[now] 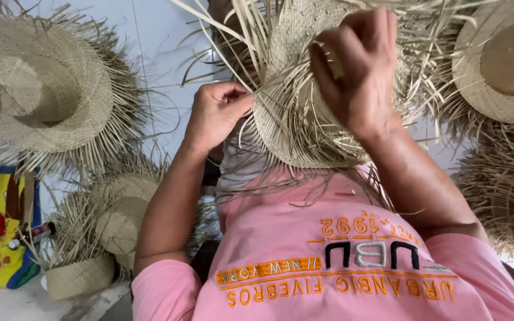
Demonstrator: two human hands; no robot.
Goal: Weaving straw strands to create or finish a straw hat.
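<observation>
While two hands grip one unfinished straw hat, four finished hats around.

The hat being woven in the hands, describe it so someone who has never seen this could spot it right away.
Start from the pink shirt filling the bottom of the view and look just above it. There the unfinished straw hat sits between the left hand and right hand. Unlike the hats lying around on the floor, it is lifted up, both hands pinching its long loose strands.
</observation>
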